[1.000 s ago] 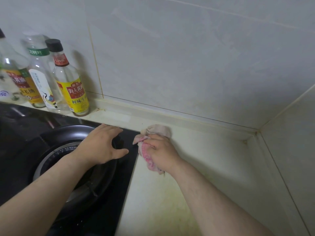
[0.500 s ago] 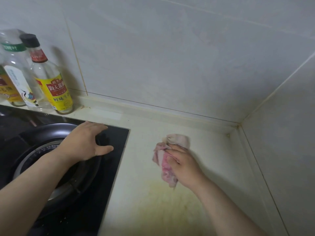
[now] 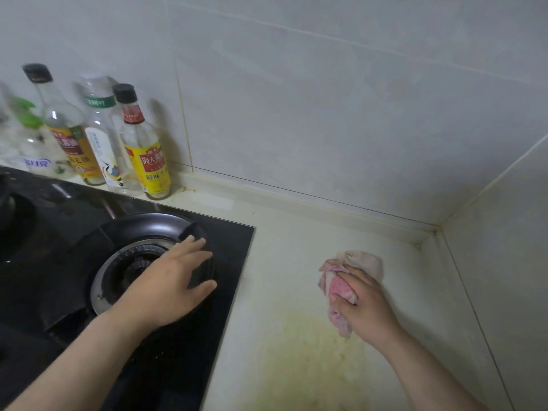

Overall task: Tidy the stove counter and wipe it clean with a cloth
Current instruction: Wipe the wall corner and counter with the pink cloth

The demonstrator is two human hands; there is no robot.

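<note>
While right hand [image 3: 367, 304] grips one cloth [image 3: 363, 262], left hand [image 3: 169, 286] lies spread on one burner [image 3: 130, 262] (four bottles [image 3: 145, 155] behind).

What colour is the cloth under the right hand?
Pink and pale beige cloth, clearest in the head view.

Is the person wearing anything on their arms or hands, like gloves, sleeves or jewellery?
No. The left hand and right hand are bare, with no gloves, and no rings show on the fingers in view. The left forearm and right forearm are uncovered right to the edge of the picture: no sleeve, watch or bracelet shows.
</note>
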